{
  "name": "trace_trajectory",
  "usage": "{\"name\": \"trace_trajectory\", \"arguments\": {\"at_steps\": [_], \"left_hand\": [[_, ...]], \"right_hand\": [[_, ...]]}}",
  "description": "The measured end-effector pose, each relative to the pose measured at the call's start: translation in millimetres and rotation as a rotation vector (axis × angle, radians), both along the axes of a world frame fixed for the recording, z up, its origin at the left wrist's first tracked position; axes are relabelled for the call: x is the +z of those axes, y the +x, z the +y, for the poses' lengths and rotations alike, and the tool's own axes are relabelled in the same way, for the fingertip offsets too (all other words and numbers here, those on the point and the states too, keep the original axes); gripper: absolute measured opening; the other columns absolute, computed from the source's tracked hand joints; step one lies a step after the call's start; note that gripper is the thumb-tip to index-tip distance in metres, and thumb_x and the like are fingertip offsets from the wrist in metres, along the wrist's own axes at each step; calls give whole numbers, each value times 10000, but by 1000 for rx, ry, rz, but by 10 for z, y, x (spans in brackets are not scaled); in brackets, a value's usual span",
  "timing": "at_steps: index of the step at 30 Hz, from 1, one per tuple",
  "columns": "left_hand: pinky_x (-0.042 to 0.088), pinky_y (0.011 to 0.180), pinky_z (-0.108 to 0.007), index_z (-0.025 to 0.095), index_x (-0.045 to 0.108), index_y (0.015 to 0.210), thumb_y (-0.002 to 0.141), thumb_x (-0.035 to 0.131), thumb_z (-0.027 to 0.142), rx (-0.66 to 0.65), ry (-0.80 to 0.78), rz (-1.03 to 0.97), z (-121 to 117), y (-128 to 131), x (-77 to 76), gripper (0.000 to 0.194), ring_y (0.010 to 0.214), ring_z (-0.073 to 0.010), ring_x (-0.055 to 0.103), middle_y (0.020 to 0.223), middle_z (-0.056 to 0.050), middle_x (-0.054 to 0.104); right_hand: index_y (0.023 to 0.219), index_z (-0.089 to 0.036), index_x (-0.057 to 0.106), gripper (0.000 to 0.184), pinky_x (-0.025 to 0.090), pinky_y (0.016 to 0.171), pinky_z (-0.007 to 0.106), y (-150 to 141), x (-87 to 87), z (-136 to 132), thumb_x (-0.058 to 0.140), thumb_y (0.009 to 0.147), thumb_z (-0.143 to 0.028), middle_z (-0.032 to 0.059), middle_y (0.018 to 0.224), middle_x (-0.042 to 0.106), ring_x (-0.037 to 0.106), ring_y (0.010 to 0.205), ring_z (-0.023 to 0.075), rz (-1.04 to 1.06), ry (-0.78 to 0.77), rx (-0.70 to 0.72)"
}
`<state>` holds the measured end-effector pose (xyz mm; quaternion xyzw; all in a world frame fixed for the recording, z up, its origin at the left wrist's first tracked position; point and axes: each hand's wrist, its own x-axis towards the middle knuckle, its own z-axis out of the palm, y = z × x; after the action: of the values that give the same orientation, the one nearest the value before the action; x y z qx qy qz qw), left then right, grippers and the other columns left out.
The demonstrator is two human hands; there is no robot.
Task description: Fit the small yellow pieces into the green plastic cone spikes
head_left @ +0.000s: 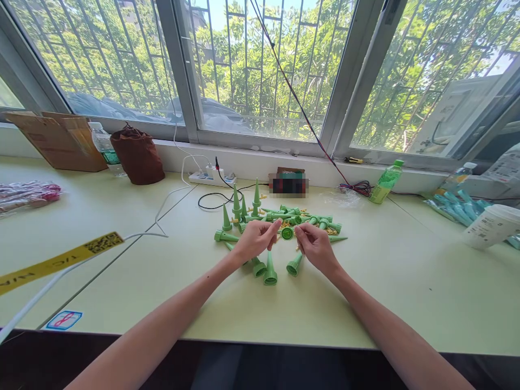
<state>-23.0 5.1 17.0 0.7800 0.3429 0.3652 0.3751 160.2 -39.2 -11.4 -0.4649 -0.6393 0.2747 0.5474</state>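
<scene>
My left hand point(258, 238) and my right hand point(317, 245) face each other over a heap of green plastic plant-watering spikes. Thumb and fingers of each are pinched together; what they hold, if anything, is too small to make out. Between the fingertips shows the round open end of a green spike point(287, 233); I cannot tell whether either hand touches it. Nearer to me lie several spikes with threaded ends, among them a front spike point(270, 273) and a right spike point(294, 265). Small yellow pieces point(331, 231) are scattered in the heap, partly hidden by the hands.
Upright spikes point(236, 205) stand behind my left hand. Farther back are a power strip point(199, 178), a dark box point(289, 184) and a green bottle point(387, 182). A white cup point(493, 226) tilts at the right. A brown bag point(137, 154) and a cardboard box point(59, 142) stand left.
</scene>
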Motion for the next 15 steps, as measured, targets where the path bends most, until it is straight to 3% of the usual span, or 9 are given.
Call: {"name": "trace_trajectory", "arguments": {"at_steps": [5, 12, 15], "left_hand": [[315, 394, -192, 120, 611, 536, 912, 367, 627, -82, -155, 15, 6, 4, -11, 677, 340, -59, 393, 392, -6, 519], [301, 391, -207, 108, 660, 572, 916, 341, 640, -168, -222, 51, -16, 9, 3, 709, 354, -65, 379, 407, -22, 542], [301, 387, -207, 115, 615, 501, 916, 349, 635, -184, -235, 45, -19, 8, 5, 716, 360, -62, 386, 430, -33, 565]], "right_hand": [[765, -183, 576, 305, 358, 447, 225, -4, 2, -12, 511, 926, -433, -27, 562, 470, 412, 469, 100, -22, 19, 3], [766, -178, 588, 319, 371, 459, 226, -8, 9, -20, 506, 930, -439, -16, 595, 509, 436, 477, 99, -50, 33, 9], [770, -179, 587, 328, 377, 460, 228, -7, 12, -22, 502, 930, -452, -15, 600, 511, 440, 476, 100, -52, 35, 11]]}}
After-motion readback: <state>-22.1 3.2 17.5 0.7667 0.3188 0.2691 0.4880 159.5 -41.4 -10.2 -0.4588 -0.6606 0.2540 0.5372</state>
